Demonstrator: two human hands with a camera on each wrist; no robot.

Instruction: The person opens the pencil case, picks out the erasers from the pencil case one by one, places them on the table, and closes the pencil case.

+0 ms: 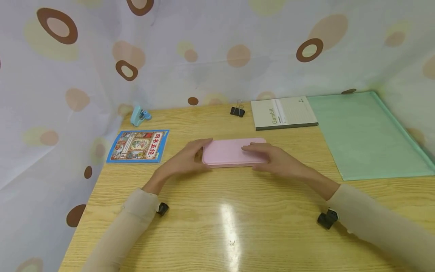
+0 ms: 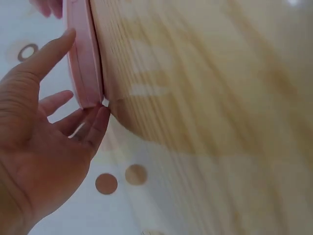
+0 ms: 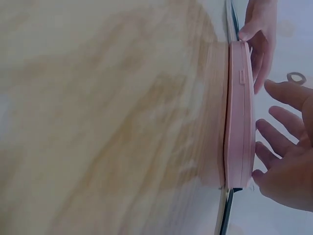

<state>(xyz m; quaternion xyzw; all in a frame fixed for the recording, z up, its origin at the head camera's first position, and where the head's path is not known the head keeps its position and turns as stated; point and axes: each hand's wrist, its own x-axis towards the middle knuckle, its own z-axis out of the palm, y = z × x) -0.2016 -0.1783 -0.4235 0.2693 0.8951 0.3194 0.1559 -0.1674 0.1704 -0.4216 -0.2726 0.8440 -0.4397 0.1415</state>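
Lying between both hands' fingers [image 1: 253, 148]: pink case [image 1: 231, 153]

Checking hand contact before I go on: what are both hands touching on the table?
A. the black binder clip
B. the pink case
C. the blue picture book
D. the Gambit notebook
B: in the head view the left hand is at the left end of the pink case and the right hand rests on its right part; the others lie untouched.
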